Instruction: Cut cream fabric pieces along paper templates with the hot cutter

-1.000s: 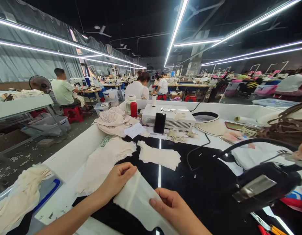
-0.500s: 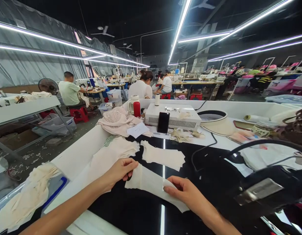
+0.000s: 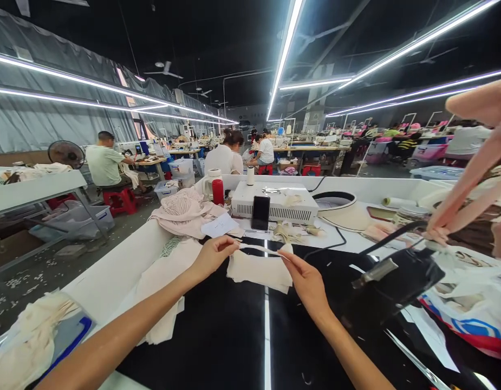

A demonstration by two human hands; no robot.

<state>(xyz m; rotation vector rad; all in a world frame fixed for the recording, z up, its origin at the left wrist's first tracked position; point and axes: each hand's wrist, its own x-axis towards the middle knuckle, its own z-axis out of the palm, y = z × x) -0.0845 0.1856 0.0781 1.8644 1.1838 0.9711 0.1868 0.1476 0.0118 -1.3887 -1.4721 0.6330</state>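
Held pale cloth [image 3: 259, 248] by opposite ends mid-frame, with left hand [image 3: 213, 255] and right hand [image 3: 309, 281] pinched, apparently for keeping it spread.

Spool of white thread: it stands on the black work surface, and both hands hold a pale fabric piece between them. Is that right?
Not quite: the head view shows the spool of white thread standing on the white vented box, not on the black work surface. The left hand and right hand do hold a pale fabric piece between them.
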